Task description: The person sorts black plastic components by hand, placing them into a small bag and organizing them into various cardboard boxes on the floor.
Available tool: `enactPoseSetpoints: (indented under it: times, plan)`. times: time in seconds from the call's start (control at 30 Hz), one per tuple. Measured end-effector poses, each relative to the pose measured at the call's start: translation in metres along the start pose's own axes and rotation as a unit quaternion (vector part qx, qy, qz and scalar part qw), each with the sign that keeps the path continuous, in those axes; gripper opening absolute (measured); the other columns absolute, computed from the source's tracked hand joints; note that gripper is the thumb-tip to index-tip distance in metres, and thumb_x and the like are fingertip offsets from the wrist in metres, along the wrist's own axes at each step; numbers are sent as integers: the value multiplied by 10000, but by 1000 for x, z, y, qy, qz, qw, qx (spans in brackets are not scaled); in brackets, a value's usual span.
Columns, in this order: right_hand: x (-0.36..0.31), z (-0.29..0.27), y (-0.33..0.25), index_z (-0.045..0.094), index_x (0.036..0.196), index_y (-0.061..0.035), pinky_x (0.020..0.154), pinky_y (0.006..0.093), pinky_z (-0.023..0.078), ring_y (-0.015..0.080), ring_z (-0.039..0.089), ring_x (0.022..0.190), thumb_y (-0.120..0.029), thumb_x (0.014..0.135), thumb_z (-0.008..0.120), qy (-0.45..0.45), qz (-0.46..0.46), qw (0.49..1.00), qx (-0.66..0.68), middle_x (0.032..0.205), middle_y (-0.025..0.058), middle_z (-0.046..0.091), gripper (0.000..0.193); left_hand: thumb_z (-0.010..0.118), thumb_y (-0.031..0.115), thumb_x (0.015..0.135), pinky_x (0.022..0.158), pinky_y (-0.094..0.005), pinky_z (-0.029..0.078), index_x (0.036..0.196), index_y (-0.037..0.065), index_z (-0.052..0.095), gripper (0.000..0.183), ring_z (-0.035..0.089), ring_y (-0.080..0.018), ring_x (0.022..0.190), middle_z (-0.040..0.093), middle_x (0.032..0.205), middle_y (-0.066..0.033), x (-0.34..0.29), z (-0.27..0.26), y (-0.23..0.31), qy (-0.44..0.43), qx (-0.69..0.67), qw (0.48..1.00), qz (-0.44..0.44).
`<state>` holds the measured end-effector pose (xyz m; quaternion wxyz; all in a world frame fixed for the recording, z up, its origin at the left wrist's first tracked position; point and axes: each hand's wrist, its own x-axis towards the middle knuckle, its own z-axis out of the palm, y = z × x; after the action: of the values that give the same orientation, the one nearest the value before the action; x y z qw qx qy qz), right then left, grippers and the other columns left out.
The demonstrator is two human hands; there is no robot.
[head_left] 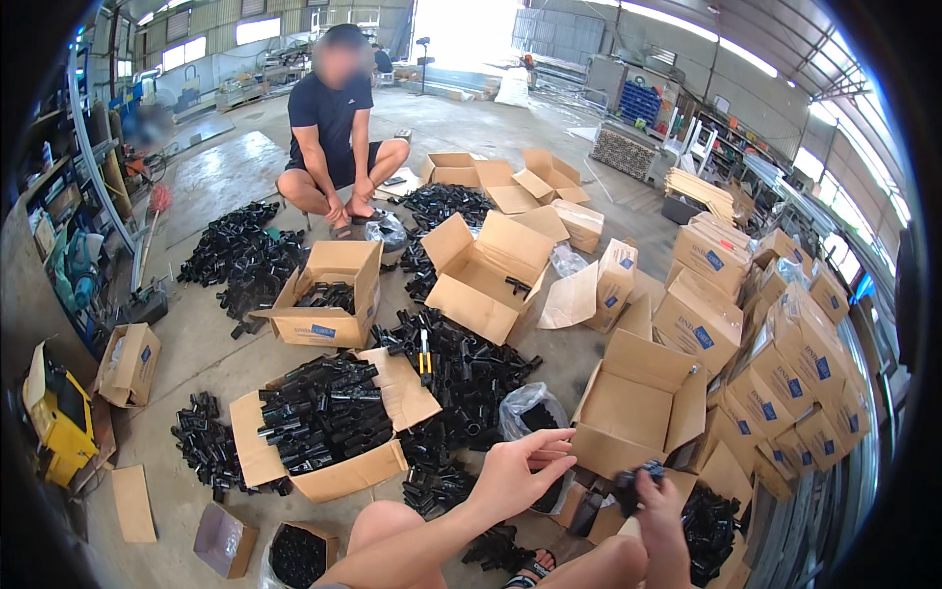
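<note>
My left hand (522,475) is open, fingers stretched out near the left edge of an open cardboard box (638,388), with nothing in its grip. Lower right, my right hand (659,503) is closed around a dark plastic fitting (633,481), just in front of the box; its exact shape is blurred. Left of the box stands a clear plastic bag (525,401) with black pieces in it. A large heap of black plastic fittings (471,363) spreads beyond it. More black fittings (708,520) lie beside my right hand.
An open carton (329,417) heaped with black fittings stands left of centre, with a yellow-handled tool (425,355) beside it. Another person (334,128) squats across the heaps. Stacked cartons (785,378) line the right side. A yellow case (61,417) sits far left.
</note>
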<state>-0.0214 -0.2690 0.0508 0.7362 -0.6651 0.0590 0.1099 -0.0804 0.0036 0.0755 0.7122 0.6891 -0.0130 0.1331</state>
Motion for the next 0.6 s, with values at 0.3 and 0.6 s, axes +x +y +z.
enactPoseSetpoints:
  times: [0.3,0.6]
  plan:
    - [-75,-220,117,571,1318,3,981,349,482,237,634,1104,-121,976,634,415,2,726,-548,1229,123,660,370,689,127,973,748,-227,522,1251,26,679,296,690,-53,786,770,836,-71,-17,-33,21,9,-85,996,15]
    - [-157,-233,119,579,1295,21,946,396,501,309,638,1098,-216,1012,592,522,155,588,-599,1218,175,661,370,752,223,935,518,-230,444,848,11,730,230,595,-25,572,699,635,-29,-26,-39,8,54,-17,997,-47]
